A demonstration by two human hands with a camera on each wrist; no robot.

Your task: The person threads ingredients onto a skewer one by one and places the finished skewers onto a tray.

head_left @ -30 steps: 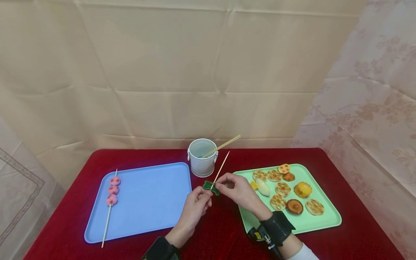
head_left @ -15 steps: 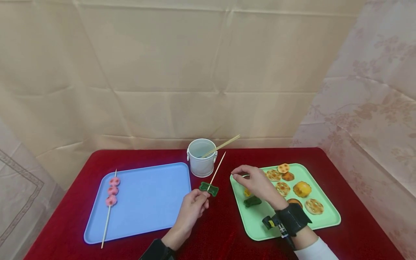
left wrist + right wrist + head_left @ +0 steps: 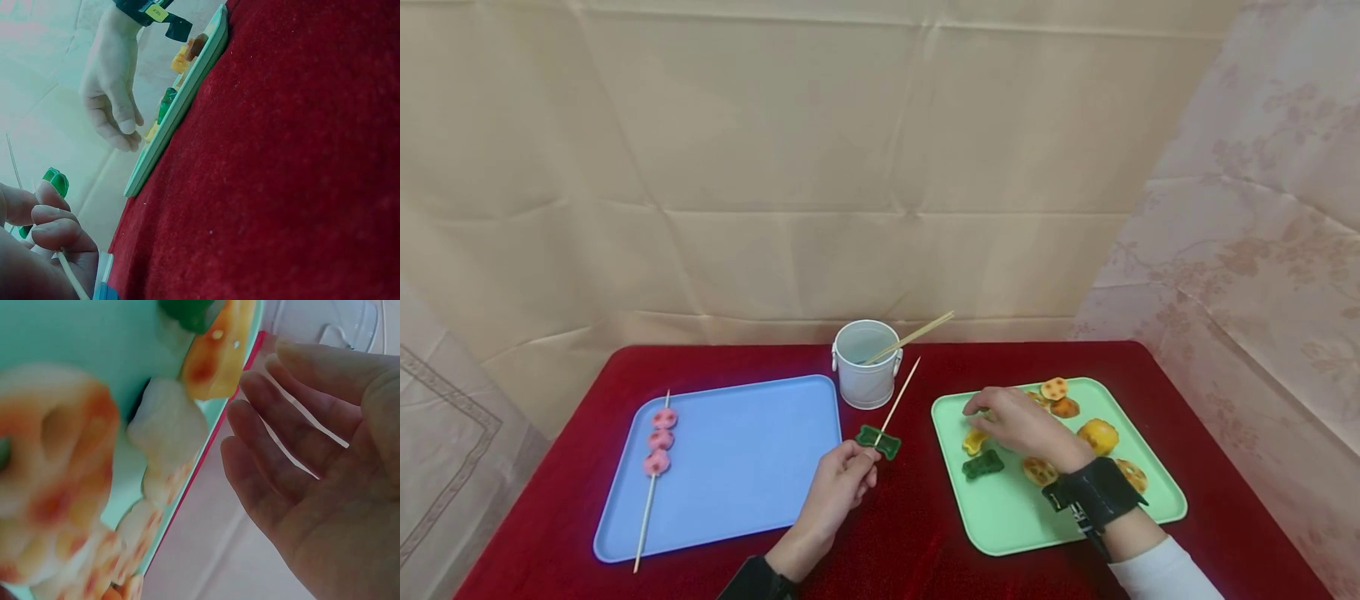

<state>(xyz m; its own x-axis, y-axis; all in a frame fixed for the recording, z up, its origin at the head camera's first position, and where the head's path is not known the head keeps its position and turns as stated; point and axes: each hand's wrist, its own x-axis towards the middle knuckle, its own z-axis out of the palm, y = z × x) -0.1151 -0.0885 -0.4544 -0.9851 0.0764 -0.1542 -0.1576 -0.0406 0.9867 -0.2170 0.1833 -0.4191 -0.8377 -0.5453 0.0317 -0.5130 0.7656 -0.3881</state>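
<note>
In the head view my left hand (image 3: 838, 483) pinches a thin wooden skewer (image 3: 901, 398) that tilts up to the right. Threaded on it, just above the fingertips, is a dark green bow-shaped piece of toy food (image 3: 890, 447). The left wrist view shows the skewer's lower end (image 3: 72, 275) coming out below the curled fingers. Over the left part of the green tray (image 3: 1000, 521) is my right hand (image 3: 1030, 427), its fingers loosely bent and holding nothing. Close to its fingertips lie a yellow piece (image 3: 973, 442) and a second green piece (image 3: 982, 465). The hand hides some toy food.
A blue tray (image 3: 745, 475) on the left holds a skewer with pink flower-shaped pieces (image 3: 657, 461). Behind the hands stands a white bucket (image 3: 867, 385) with skewers (image 3: 921, 332) leaning out. A yellow lumpy piece (image 3: 1097, 436) and several lotus-root slices (image 3: 1131, 475) lie on the green tray.
My right hand has left the green piece on the skewer and moved right, over the green tray. The left hand has shifted slightly down and left, still pinching the skewer.
</note>
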